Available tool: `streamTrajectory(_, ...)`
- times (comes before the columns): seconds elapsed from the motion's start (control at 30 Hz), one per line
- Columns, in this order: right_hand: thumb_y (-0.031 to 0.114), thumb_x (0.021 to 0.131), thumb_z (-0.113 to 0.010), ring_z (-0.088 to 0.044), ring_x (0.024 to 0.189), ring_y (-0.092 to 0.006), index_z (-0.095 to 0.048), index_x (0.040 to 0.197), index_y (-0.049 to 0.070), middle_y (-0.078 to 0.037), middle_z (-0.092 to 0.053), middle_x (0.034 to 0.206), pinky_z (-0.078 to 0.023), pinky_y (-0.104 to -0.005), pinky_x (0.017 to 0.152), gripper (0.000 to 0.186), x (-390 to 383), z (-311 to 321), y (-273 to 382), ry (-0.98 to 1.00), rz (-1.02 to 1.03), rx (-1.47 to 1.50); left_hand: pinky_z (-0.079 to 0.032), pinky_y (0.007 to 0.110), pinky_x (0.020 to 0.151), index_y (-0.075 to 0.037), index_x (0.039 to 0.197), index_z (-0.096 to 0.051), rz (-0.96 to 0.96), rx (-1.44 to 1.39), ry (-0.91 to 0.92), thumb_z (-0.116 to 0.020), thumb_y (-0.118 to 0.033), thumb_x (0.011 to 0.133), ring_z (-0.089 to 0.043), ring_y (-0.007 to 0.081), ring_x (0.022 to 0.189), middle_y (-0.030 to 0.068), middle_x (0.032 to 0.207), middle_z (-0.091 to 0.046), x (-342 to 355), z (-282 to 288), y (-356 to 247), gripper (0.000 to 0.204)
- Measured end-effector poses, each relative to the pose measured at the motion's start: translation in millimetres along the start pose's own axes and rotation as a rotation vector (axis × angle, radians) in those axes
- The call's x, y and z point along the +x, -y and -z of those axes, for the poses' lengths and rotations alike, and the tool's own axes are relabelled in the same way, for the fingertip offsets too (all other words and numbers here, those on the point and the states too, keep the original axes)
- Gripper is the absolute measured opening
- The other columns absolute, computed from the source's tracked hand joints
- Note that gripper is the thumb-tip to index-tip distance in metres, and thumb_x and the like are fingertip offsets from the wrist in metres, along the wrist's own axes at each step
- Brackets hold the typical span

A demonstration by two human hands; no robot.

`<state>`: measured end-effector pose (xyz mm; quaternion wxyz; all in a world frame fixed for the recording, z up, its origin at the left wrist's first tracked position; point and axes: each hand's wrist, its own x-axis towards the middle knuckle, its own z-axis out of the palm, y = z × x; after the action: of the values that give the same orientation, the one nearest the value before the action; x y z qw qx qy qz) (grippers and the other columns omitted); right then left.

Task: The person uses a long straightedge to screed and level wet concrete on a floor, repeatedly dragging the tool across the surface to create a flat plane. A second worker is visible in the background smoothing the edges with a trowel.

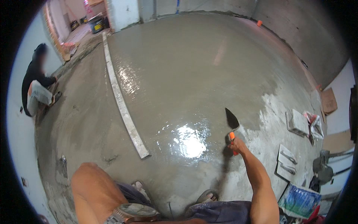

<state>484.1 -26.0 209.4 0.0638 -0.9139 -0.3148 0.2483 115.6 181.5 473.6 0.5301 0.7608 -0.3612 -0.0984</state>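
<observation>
My right hand [236, 146] is closed around the orange handle of a pointed trowel [232, 118]. Its dark blade points away from me, just over the wet grey cement floor [186, 74]. On the right, the smooth wet surface meets a paler, rougher strip of concrete. At the lower left my left arm is bent, with a metal-banded watch [116, 216] near the lower edge. The fingers of my left hand cannot be made out there. A long, pale straightedge [121, 100] lies across the cement, left of the trowel.
A co-worker [37, 82] crouches by the left wall. At right lie a concrete block [297, 122], a white board with two handled floats [287, 162] and a blue-green sack [299, 200]. A dark bucket [96, 24] stands near the far doorway. My sandalled feet are on the floor.
</observation>
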Motion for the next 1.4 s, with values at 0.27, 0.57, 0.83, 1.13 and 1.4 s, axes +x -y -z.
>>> streamTrajectory(0.27, 0.027, 0.071, -0.071, -0.061, 0.091, -0.0403, -0.058, 0.098, -0.002, -0.024, -0.064, 0.094, -0.049, -0.0451, 0.076, 0.042, 0, 1, 8, -0.005, -0.009, 0.002, -0.047, 0.037, 0.073, -0.005, 0.101, -0.061, -0.046, -0.012, -0.023, -0.061, -0.031, 0.085, -0.059, 0.0268, 0.084, 0.0107, 0.093, -0.061, 1, -17, 2, 0.031)
streamTrajectory(0.57, 0.029, 0.07, -0.068, -0.06, 0.087, -0.0418, -0.058, 0.092, -0.002, -0.025, -0.062, 0.088, -0.048, -0.0468, 0.075, 0.039, 5, -14, -9, -0.024, 0.104, -0.072, -0.046, 0.038, 0.077, -0.005, 0.104, -0.06, -0.05, -0.05, 0.003, -0.06, -0.033, 0.085, -0.059, 0.027, 0.088, 0.0109, 0.097, -0.061, -3, -7, 3, 0.034)
streamTrajectory(0.83, 0.024, 0.072, -0.06, -0.063, 0.077, -0.0378, -0.063, 0.084, 0.001, -0.022, -0.064, 0.083, -0.051, -0.046, 0.067, 0.026, 7, -16, -17, -0.102, 0.125, -0.102, -0.046, 0.038, 0.08, -0.006, 0.108, -0.059, 0.065, -0.074, 0.109, -0.06, -0.035, 0.085, -0.06, 0.0272, 0.092, 0.0111, 0.101, -0.062, 6, 27, 14, 0.037)
streamTrajectory(1.13, 0.022, 0.075, -0.061, -0.067, 0.078, -0.0337, -0.064, 0.087, 0.001, -0.019, -0.068, 0.085, -0.053, -0.0424, 0.065, 0.024, -2, -29, -2, -0.211, -0.093, 0.009, -0.046, 0.038, 0.083, -0.007, 0.112, -0.059, 0.225, -0.055, 0.233, -0.06, -0.037, 0.086, -0.06, 0.0274, 0.096, 0.0114, 0.105, -0.062, 28, 52, 23, 0.04)
streamTrajectory(1.4, 0.019, 0.076, -0.061, -0.066, 0.084, -0.0318, -0.063, 0.093, 0.002, -0.018, -0.067, 0.087, -0.053, -0.0418, 0.07, 0.024, 13, -25, 5, -0.146, -0.188, 0.213, -0.046, 0.039, 0.086, -0.008, 0.115, -0.058, 0.243, -0.056, 0.27, -0.06, -0.039, 0.086, -0.06, 0.0276, 0.1, 0.0116, 0.109, -0.062, 23, 54, 18, 0.043)
